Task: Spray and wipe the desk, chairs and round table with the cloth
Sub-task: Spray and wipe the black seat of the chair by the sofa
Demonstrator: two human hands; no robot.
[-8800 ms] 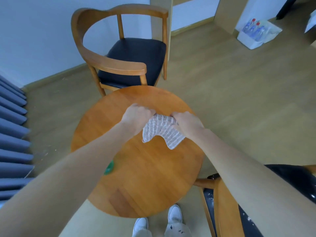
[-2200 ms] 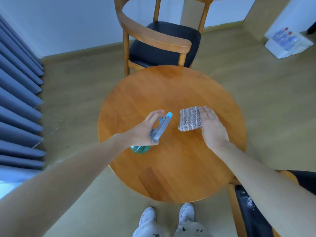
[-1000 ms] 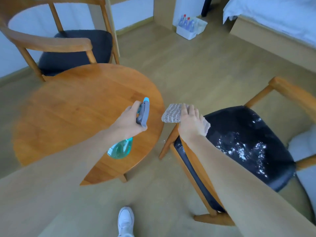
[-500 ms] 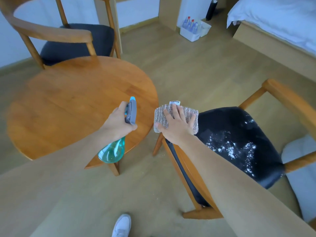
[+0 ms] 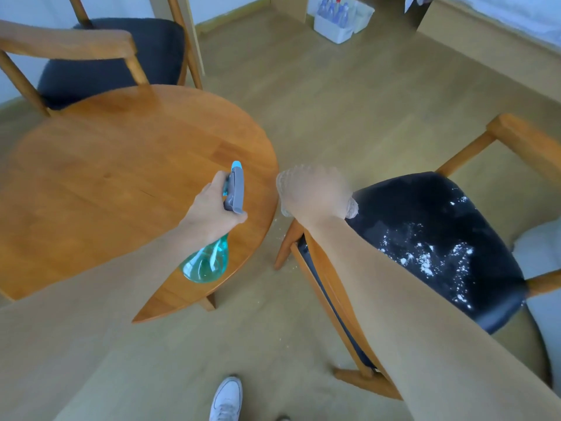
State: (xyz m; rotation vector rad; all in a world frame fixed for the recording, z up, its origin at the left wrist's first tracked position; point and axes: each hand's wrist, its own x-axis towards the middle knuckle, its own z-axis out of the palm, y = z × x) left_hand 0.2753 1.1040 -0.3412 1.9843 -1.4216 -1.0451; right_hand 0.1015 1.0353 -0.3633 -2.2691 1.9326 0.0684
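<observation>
Head view, the only one. Left hand (image 5: 212, 212) grips the neck of the spray bottle (image 5: 209, 256), fingers curled round the trigger head, nozzle pointing away over the round table (image 5: 106, 177). Right hand (image 5: 314, 194) is motion-blurred with the cloth (image 5: 349, 208) under it, at the front corner of the near chair (image 5: 440, 238); whether the fingers lie flat or bunch the cloth, cannot tell. The dark seat carries scattered white powder toward its far side. Risks, as judgement: a dry sweep could push powder off the seat edge onto the floor, where a few specks already lie; spraying from here could wet the tabletop rather than the seat, since the nozzle faces that way. Around: second chair (image 5: 91, 53) behind the table, box of water bottles (image 5: 337, 16) well apart near the wall, a bed frame (image 5: 485, 41) beyond. The chair's armrest (image 5: 528, 141) bounds the seat's far side and may hamper wiping there.
</observation>
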